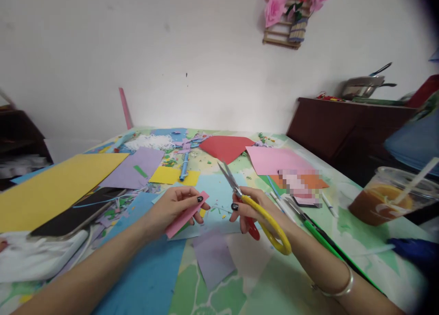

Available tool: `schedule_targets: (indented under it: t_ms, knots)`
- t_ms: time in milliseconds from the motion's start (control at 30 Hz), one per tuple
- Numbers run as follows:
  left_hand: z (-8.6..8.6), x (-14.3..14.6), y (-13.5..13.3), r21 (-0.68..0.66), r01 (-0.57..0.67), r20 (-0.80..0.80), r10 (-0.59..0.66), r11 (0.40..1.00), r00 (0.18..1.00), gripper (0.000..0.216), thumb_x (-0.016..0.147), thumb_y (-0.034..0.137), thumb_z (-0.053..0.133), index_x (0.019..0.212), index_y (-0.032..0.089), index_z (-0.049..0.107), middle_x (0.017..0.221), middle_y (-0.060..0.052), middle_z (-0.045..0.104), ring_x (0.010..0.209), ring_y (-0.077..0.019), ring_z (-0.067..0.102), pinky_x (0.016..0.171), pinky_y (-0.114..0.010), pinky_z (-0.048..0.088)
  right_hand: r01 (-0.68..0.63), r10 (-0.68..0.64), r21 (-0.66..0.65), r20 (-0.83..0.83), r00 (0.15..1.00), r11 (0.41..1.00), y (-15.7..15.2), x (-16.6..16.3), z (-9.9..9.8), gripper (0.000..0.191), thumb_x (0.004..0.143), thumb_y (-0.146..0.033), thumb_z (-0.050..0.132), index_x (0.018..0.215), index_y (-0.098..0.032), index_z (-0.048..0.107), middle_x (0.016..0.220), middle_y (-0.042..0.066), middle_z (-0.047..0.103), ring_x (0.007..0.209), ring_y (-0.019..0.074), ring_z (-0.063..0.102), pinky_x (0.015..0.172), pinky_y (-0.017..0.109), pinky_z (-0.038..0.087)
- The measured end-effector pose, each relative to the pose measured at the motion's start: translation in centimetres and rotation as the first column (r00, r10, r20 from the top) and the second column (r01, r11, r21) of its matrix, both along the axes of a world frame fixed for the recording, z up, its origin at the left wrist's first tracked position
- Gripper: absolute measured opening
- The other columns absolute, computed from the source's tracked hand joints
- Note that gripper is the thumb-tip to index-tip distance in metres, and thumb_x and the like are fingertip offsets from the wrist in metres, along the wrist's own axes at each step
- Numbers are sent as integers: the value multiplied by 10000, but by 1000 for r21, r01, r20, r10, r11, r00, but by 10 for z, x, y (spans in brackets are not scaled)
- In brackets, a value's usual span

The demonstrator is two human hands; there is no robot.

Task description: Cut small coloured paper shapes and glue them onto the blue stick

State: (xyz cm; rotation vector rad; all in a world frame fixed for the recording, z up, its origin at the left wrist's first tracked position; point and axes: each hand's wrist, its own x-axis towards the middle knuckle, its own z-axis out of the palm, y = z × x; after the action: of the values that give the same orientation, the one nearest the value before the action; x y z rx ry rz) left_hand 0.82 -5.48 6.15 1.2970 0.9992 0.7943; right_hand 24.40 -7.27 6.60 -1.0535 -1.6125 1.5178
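My left hand [178,210] pinches a narrow strip of pink paper [187,218] between thumb and fingers. A pair of scissors [267,219] with yellow and red handles is held in my right hand [252,207]. Its blades point up and away, parted slightly, and apart from the pink strip. Under both hands lies a light blue sheet [214,194] sprinkled with small paper scraps. Nearer to me rests a purple paper square [214,258]. A blue sheet [140,269] extends beneath my left forearm.
Red paper [226,146], pink paper [274,159] and a yellow sheet [65,180] lie around the table. A dark phone [78,212] is at left. Green-handled scissors [325,239] lie beside my right forearm, and a plastic cup of drink [380,205] stands at the right edge.
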Motion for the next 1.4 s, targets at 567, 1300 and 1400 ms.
schedule_targets:
  t_ms: [567,1300,1400]
  knots:
    - [-26,-19,35,436,-214,-417,407,874,813,173,618,331,710,651,164,682,602,-32,699,567,-184,623,533,-270,442,131,-134,-61,-42,990,990,2,6,-16,338,775,-470,650,846,-180,491,611,32,654,358,91,488,309,200,434]
    - [1,1,26,290,-221,-195,284,931,939,258,727,402,655,764,148,675,596,2,625,382,-84,527,387,-206,401,-58,60,-38,63,996,998,-6,17,-9,354,736,-431,709,929,-182,549,721,23,647,445,121,595,400,221,485]
    - [6,8,13,180,-151,-21,157,972,987,206,766,357,655,771,154,686,563,32,585,349,-28,427,367,-165,341,-101,102,-24,66,993,995,-10,18,-7,349,749,-475,679,833,-173,526,696,29,642,426,110,576,380,206,461]
